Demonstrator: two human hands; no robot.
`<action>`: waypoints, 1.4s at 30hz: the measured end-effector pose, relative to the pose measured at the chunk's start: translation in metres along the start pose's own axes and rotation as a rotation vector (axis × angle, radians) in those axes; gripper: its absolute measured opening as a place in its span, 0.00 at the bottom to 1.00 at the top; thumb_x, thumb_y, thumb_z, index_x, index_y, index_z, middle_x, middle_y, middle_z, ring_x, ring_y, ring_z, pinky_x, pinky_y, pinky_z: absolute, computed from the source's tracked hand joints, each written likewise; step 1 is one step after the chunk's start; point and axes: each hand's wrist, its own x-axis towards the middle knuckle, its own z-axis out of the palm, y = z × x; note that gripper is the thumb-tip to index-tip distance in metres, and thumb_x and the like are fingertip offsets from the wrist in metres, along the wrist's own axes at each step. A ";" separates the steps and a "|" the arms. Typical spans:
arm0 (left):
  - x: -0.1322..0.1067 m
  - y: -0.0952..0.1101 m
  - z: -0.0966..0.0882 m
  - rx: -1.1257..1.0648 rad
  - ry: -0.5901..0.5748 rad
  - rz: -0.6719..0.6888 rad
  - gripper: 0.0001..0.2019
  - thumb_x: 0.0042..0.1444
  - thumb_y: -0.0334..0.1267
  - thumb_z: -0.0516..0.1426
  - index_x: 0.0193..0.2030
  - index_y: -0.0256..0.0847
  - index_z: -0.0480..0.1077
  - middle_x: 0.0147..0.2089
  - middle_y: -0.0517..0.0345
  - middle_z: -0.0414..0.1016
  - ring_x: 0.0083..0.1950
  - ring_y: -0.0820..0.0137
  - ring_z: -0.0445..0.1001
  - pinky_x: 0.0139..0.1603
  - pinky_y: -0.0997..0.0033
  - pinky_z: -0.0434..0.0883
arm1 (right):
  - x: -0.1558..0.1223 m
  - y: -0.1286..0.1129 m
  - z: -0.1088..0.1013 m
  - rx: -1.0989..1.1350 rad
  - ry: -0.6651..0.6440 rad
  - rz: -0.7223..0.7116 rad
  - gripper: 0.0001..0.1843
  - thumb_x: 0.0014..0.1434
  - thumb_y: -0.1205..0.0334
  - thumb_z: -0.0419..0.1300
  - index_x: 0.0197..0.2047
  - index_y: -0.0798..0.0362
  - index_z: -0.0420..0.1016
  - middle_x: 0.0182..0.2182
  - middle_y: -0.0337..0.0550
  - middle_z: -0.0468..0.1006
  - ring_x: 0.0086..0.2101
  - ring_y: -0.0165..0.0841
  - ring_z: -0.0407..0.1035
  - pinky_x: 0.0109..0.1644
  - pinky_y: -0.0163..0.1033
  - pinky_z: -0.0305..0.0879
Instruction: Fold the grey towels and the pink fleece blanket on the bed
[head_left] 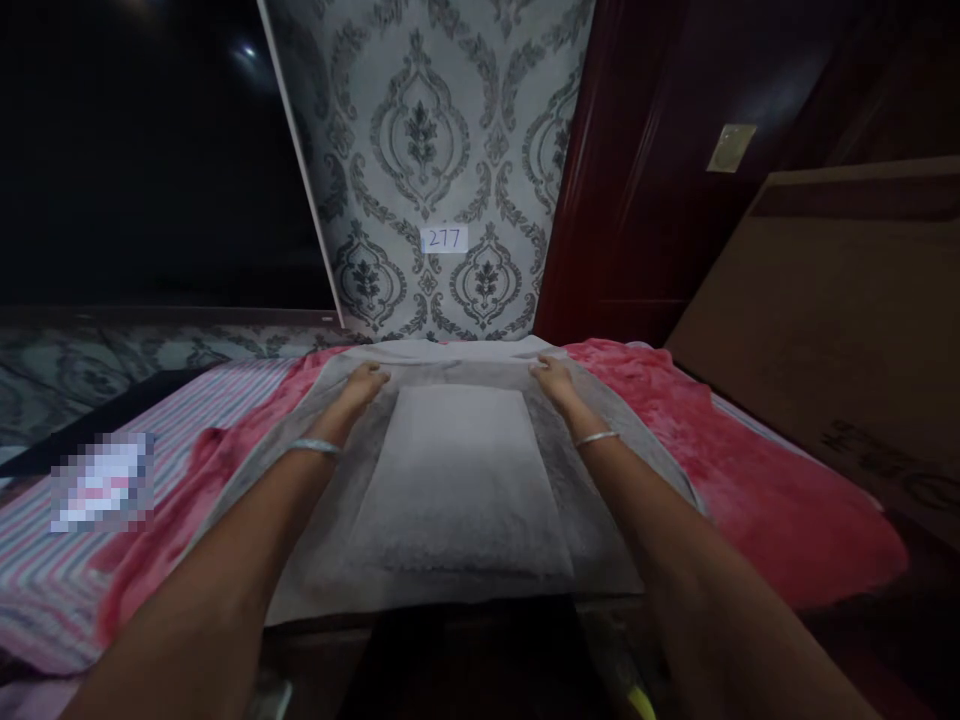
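Note:
A thin grey-white sheet [322, 575] lies spread over the pink blanket. On its middle rests a flat, pale, roughly rectangular piece [461, 470] with a fuzzy-looking near edge; whether it is a folded towel I cannot tell. My left hand [366, 382] is closed in a pinch at the sheet's far left part. Opposite it, my right hand [553, 380] pinches the far right part in the same way. Between the hands the far edge of the sheet shows a raised crease. Both forearms reach along the two sides of the pale piece.
The pink blanket [750, 500] sticks out on both sides, above a striped cloth [225, 400]. A large cardboard box [840, 300] stands at the right. Behind are a dark screen [150, 160], patterned wallpaper [420, 130] with a "277" label [444, 238], and a dark red door frame [600, 200].

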 end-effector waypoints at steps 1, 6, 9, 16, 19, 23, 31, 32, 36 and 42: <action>-0.002 -0.008 0.009 0.035 -0.004 0.017 0.20 0.53 0.41 0.60 0.52 0.36 0.74 0.46 0.43 0.81 0.51 0.54 0.80 0.53 0.56 0.76 | -0.007 0.007 0.010 -0.041 -0.022 0.009 0.26 0.60 0.62 0.57 0.61 0.58 0.74 0.47 0.55 0.82 0.47 0.42 0.76 0.55 0.49 0.70; -0.023 -0.022 0.063 0.200 -0.136 0.241 0.25 0.56 0.38 0.59 0.61 0.38 0.72 0.70 0.44 0.67 0.73 0.57 0.61 0.75 0.58 0.55 | -0.043 0.014 0.062 -0.231 -0.225 -0.163 0.28 0.64 0.62 0.56 0.67 0.53 0.69 0.66 0.53 0.69 0.65 0.40 0.62 0.69 0.46 0.55; -0.038 -0.030 0.095 0.493 -0.221 0.474 0.28 0.63 0.44 0.54 0.70 0.42 0.64 0.77 0.47 0.55 0.78 0.55 0.49 0.77 0.47 0.44 | -0.059 0.016 0.090 -0.497 -0.393 -0.398 0.29 0.70 0.54 0.51 0.73 0.45 0.60 0.73 0.47 0.56 0.71 0.43 0.49 0.72 0.56 0.48; -0.034 -0.046 0.101 0.782 -0.257 0.482 0.34 0.68 0.57 0.43 0.76 0.45 0.53 0.79 0.47 0.46 0.79 0.53 0.43 0.76 0.40 0.46 | -0.054 0.047 0.092 -0.708 -0.312 -0.288 0.32 0.73 0.45 0.43 0.75 0.47 0.56 0.74 0.48 0.53 0.72 0.46 0.46 0.72 0.58 0.44; -0.016 -0.046 0.086 0.759 -0.295 0.337 0.34 0.68 0.58 0.40 0.77 0.46 0.50 0.80 0.48 0.44 0.80 0.53 0.42 0.75 0.39 0.49 | -0.042 0.060 0.077 -0.714 -0.313 -0.189 0.32 0.73 0.46 0.40 0.75 0.47 0.55 0.74 0.48 0.53 0.71 0.46 0.47 0.71 0.60 0.46; -0.006 -0.041 0.079 0.739 -0.321 0.281 0.32 0.69 0.55 0.39 0.76 0.46 0.52 0.80 0.49 0.45 0.79 0.51 0.43 0.73 0.36 0.52 | -0.033 0.063 0.062 -0.725 -0.369 -0.109 0.32 0.74 0.48 0.38 0.76 0.47 0.52 0.75 0.46 0.49 0.72 0.47 0.45 0.71 0.61 0.46; -0.022 -0.019 0.108 0.717 -0.273 0.563 0.28 0.68 0.41 0.42 0.74 0.44 0.57 0.78 0.50 0.52 0.79 0.56 0.48 0.76 0.40 0.47 | -0.041 0.011 0.093 -0.704 -0.425 -0.311 0.31 0.72 0.57 0.40 0.75 0.49 0.54 0.75 0.47 0.49 0.73 0.43 0.42 0.73 0.61 0.43; -0.022 -0.019 0.112 0.715 -0.315 0.569 0.29 0.68 0.40 0.41 0.74 0.45 0.57 0.78 0.51 0.53 0.78 0.58 0.48 0.76 0.41 0.47 | -0.042 0.010 0.098 -0.691 -0.452 -0.336 0.31 0.72 0.57 0.40 0.75 0.48 0.54 0.75 0.45 0.51 0.73 0.42 0.43 0.73 0.60 0.43; -0.009 -0.025 0.116 0.729 -0.391 0.529 0.29 0.69 0.45 0.41 0.75 0.44 0.55 0.78 0.51 0.51 0.79 0.58 0.46 0.77 0.43 0.45 | -0.033 0.024 0.106 -0.682 -0.486 -0.328 0.30 0.73 0.54 0.40 0.75 0.48 0.54 0.75 0.43 0.52 0.72 0.41 0.44 0.73 0.57 0.43; 0.012 -0.025 0.112 0.729 -0.389 0.447 0.31 0.68 0.53 0.40 0.74 0.48 0.57 0.78 0.55 0.52 0.79 0.58 0.47 0.77 0.47 0.45 | -0.010 0.042 0.102 -0.692 -0.475 -0.261 0.32 0.74 0.47 0.39 0.75 0.47 0.55 0.75 0.43 0.52 0.72 0.43 0.45 0.73 0.54 0.41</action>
